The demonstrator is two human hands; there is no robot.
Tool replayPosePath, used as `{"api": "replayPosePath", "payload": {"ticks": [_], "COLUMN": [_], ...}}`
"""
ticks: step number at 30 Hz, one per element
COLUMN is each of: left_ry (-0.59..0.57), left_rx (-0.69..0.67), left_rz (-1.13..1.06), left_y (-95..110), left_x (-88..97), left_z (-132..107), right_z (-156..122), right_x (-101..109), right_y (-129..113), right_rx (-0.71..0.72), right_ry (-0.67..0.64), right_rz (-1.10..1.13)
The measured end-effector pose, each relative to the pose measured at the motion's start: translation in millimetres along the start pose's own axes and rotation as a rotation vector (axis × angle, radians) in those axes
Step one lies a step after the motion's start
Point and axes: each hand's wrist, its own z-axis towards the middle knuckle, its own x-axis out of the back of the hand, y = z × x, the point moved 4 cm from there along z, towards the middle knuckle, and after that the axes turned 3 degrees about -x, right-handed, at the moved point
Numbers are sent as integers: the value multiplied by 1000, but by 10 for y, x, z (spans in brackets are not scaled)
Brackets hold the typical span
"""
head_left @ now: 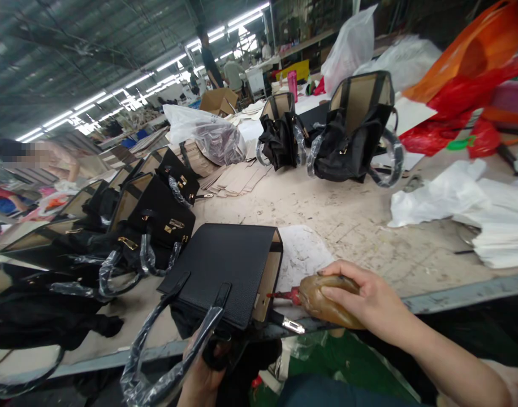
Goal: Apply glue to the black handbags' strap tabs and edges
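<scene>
A black handbag point(225, 265) lies on its side at the near edge of the worktable point(348, 220), its plastic-wrapped handles point(174, 345) hanging over the edge. My left hand point(202, 376) grips the bag from below, near the handles; its fingers are mostly hidden. My right hand point(365, 299) is wrapped round a brown squeeze bottle point(322, 299) whose red nozzle point(282, 294) points at the bag's tan open edge point(270, 282). A metal strap tip point(293, 324) sticks out under the bottle.
Several black handbags point(152, 220) stand in a row to the left, two more point(352, 135) at the back. Tan card pieces point(237, 175), white sheets point(496, 226), plastic bags point(208, 133) and red-orange bags point(466, 85) lie around. People work in the background.
</scene>
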Motion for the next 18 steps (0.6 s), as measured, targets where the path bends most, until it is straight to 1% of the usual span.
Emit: {"api": "replayPosePath", "payload": {"ticks": [2, 6, 12, 15, 18], "left_ry": [4, 22, 20, -13, -87], "left_rx": [-8, 14, 27, 20, -2], "left_rz": [-5, -20, -32, -48, -76], "left_y": [20, 28, 0, -42, -84], "left_x": [-28, -44, 22, 86, 135], "left_z": [-18, -44, -12, 37, 93], "right_z": [8, 106, 255, 299, 304], "right_x": [10, 67, 69, 62, 71], "right_y": [11, 63, 135, 169, 189], "right_rx": [31, 173, 331, 369, 358], "right_ry": [22, 169, 287, 316, 313], "right_rz": [-14, -131, -248, -271, -264]}}
